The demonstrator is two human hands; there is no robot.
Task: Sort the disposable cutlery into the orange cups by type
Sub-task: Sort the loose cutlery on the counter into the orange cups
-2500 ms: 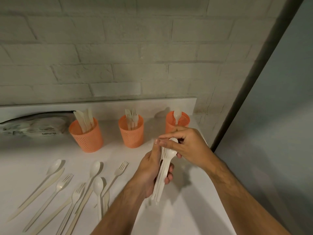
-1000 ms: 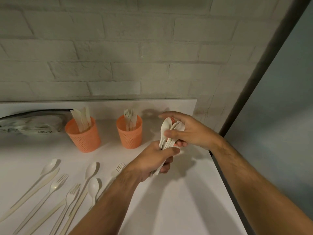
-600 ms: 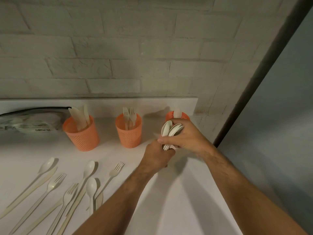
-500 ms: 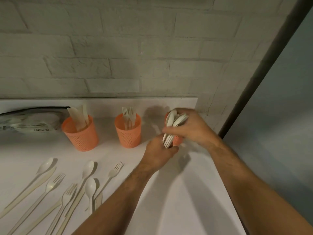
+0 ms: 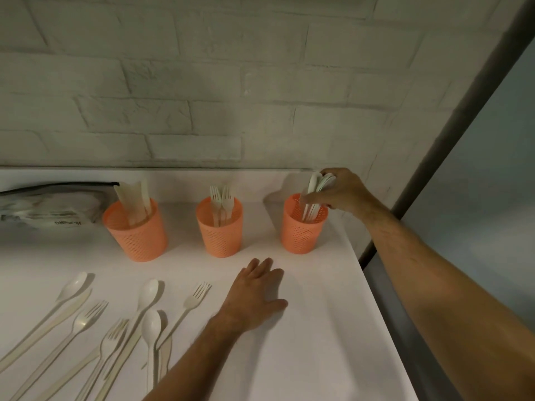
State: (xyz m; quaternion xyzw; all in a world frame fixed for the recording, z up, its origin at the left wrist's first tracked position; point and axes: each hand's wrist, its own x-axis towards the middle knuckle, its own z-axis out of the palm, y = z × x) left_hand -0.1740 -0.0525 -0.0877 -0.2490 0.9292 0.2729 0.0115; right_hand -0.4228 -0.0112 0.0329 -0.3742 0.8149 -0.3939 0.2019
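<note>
Spoons [image 5: 314, 195] stand in right cup [image 5: 301, 230], right hand [image 5: 341, 193] grasping them; left hand [image 5: 254, 296] flat.

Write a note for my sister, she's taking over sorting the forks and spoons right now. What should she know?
Right hand holds a bunch of spoons, handles already down inside the right cup; they are not let go yet.
Left hand rests flat and empty on the table.
Done: knives stand in the left cup, forks in the middle cup.
Left: release the spoons, then sort the loose cutlery lying on the table's left side: spoons, forks and knives, some overlapping.
</note>
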